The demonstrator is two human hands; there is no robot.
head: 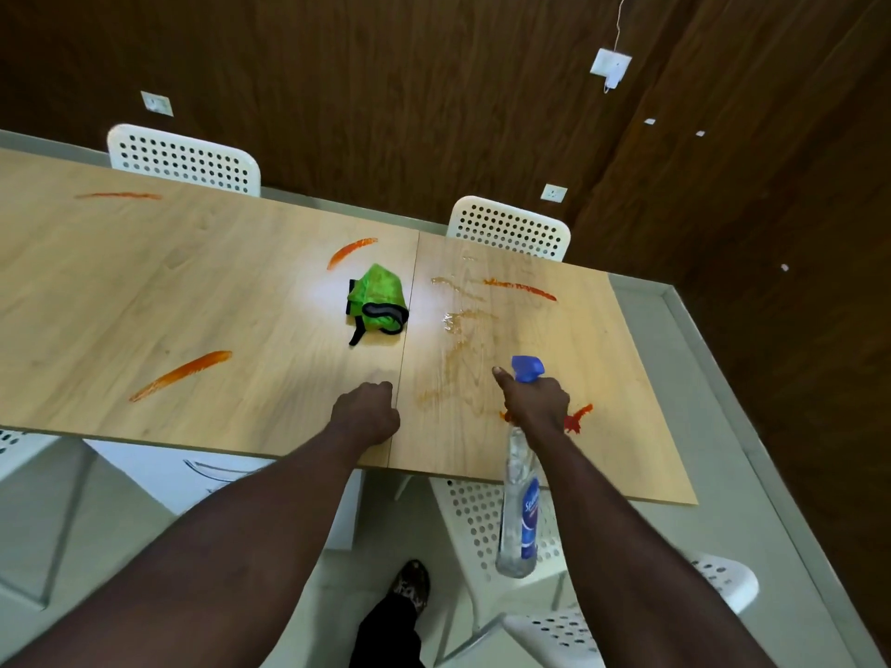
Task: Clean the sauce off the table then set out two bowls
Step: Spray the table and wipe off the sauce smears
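Spraying: right hand grips spray bottle by table's near edge (left hand fisted, empty); green cloth likely next.

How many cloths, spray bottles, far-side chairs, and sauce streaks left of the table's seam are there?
Green cloth: 1
Spray bottle: 1
Far-side chairs: 2
Sauce streaks left of the seam: 3
Total: 7

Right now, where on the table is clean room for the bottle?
The left panel is bare between the far streak and the near streak, left of the cloth. The right panel is crowded: wet smear, right streak, red blob by the right hand and bottle.
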